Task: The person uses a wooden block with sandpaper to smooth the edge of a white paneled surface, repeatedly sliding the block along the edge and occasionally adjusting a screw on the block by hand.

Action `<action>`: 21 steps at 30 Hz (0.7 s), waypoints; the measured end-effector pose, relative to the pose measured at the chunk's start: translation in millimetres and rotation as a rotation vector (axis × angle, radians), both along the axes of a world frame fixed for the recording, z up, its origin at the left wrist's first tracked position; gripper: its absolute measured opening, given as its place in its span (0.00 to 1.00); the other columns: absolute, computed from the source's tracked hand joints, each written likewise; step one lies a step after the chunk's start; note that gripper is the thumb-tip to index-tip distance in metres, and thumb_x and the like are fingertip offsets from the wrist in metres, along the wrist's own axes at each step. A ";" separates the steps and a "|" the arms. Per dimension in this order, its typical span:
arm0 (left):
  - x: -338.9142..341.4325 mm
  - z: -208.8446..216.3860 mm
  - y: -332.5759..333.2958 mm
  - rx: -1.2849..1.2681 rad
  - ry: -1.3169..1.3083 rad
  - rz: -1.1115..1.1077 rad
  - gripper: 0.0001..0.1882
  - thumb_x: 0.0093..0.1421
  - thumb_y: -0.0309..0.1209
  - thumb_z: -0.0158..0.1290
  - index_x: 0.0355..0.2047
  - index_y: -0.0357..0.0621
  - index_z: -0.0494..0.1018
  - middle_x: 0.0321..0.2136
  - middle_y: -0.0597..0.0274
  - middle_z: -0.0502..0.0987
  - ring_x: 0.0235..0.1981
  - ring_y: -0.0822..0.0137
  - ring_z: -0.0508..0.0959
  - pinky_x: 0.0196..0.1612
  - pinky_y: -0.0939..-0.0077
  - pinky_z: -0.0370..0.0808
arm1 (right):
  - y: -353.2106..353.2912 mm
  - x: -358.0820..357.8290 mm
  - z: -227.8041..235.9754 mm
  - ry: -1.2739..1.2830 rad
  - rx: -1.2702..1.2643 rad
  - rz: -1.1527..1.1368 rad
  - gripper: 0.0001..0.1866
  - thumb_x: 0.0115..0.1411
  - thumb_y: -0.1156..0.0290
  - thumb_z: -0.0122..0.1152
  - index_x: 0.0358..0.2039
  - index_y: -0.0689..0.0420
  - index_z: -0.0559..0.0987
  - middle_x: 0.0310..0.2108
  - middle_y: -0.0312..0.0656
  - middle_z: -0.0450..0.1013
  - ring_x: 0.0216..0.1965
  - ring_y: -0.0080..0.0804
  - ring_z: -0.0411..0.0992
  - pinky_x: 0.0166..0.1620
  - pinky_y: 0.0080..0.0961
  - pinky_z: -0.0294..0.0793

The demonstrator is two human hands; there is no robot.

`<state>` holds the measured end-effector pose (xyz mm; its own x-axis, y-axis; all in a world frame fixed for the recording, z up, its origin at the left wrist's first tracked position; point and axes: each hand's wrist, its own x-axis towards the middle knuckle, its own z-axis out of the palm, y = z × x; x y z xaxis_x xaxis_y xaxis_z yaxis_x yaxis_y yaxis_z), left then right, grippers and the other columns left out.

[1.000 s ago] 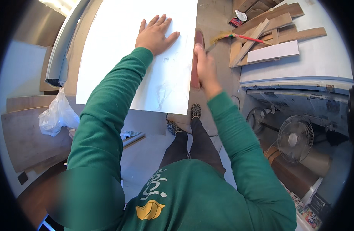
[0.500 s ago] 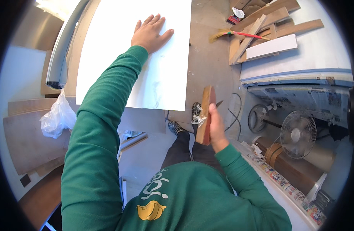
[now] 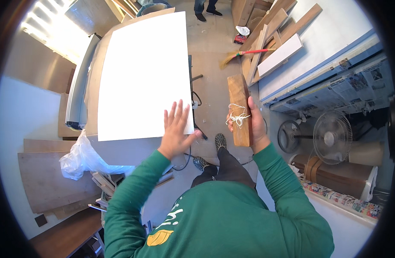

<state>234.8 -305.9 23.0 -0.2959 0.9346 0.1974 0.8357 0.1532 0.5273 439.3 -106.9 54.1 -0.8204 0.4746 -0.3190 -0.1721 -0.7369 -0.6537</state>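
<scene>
My left hand [image 3: 178, 131] is open, fingers spread, over the near right corner of a large white sheet [image 3: 141, 77]; whether it touches cannot be told. The sheet lies flat on a worktable [image 3: 120, 151]. To the right, over the floor, my right hand [image 3: 258, 125] grips a long wooden sanding block [image 3: 239, 92] from its right side. White string [image 3: 239, 118] is wound and knotted about the block's middle. My fingertips show at the block's left edge; the rest of the fingers are hidden behind it.
Wooden planks [image 3: 270, 38] and a red-handled broom [image 3: 249, 52] lie at the far right. A fan [image 3: 330, 136] stands low at right. A plastic bag [image 3: 77, 157] hangs by the table's left side. A cable [image 3: 186, 162] runs near my feet. Another person's legs [image 3: 200, 7] show at the far end.
My left hand has drawn back from the sheet's middle to its near right corner. The sanding block has turned, so its string-tied wooden face shows instead of the reddish side. The view has shifted.
</scene>
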 end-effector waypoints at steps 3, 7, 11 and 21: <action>58.1 71.2 8.3 0.212 -0.067 -0.131 0.43 0.58 0.47 0.64 0.70 0.46 0.61 0.74 0.42 0.51 0.73 0.41 0.54 0.72 0.41 0.47 | 3.9 1.8 15.7 0.018 0.045 0.057 0.35 0.68 0.35 0.50 0.45 0.60 0.78 0.33 0.44 0.79 0.31 0.31 0.79 0.35 0.28 0.81; 86.5 110.4 38.0 0.441 0.026 -0.256 0.32 0.59 0.37 0.64 0.63 0.45 0.71 0.70 0.45 0.59 0.69 0.43 0.63 0.68 0.45 0.62 | -18.6 -12.0 58.2 0.159 0.042 0.071 0.29 0.73 0.43 0.47 0.51 0.59 0.77 0.46 0.41 0.77 0.47 0.29 0.77 0.49 0.26 0.79; 87.2 119.2 48.5 0.530 0.071 -0.238 0.23 0.61 0.30 0.61 0.57 0.42 0.76 0.65 0.49 0.69 0.64 0.47 0.70 0.65 0.54 0.70 | -9.8 -4.6 69.0 0.223 0.053 0.140 0.31 0.73 0.41 0.45 0.52 0.59 0.76 0.47 0.42 0.77 0.48 0.31 0.77 0.51 0.28 0.78; 99.7 144.0 80.9 0.715 0.127 -0.155 0.15 0.57 0.20 0.62 0.47 0.37 0.79 0.43 0.53 0.80 0.44 0.52 0.81 0.48 0.63 0.80 | 10.5 15.7 101.1 0.341 0.155 0.011 0.35 0.73 0.40 0.44 0.59 0.61 0.71 0.50 0.44 0.75 0.51 0.33 0.75 0.56 0.32 0.76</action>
<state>334.5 -225.0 167.0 -0.1057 0.5942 0.7974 0.8810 -0.3159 0.3522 455.0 -96.4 155.2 -0.8722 0.4866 0.0488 -0.3923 -0.6364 -0.6642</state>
